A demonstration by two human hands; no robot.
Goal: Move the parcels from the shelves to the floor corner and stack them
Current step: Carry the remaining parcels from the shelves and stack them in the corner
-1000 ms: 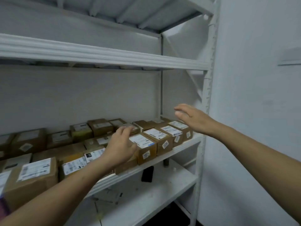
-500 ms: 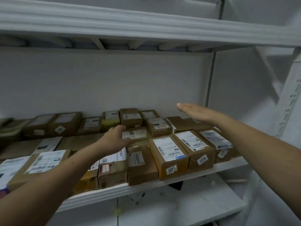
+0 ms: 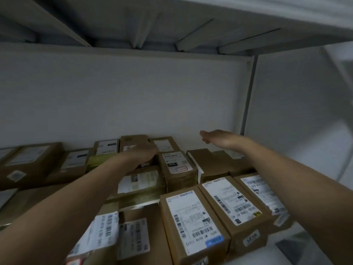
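Observation:
Several brown cardboard parcels with white labels fill the shelf. My left hand [image 3: 142,153] reaches to the back row and lies on a brown parcel [image 3: 133,141] against the rear wall; its fingers are blurred, so the grip is unclear. My right hand [image 3: 217,137] hovers flat with straight fingers above a dark brown parcel [image 3: 208,163] at the back right, holding nothing. A labelled parcel [image 3: 177,169] stands between my two hands. Three labelled parcels, such as the front one [image 3: 193,226], line the shelf front.
The upper shelf's underside [image 3: 172,25] hangs close overhead. A white rear wall [image 3: 133,96] and a grey upright post [image 3: 248,96] bound the shelf. The shelf's front edge [image 3: 286,251] shows at the lower right. More parcels [image 3: 30,163] lie to the left.
The view has moved closer in and lower over the parcels. Both hands have reached deeper toward the back row, the left one onto a rear parcel.

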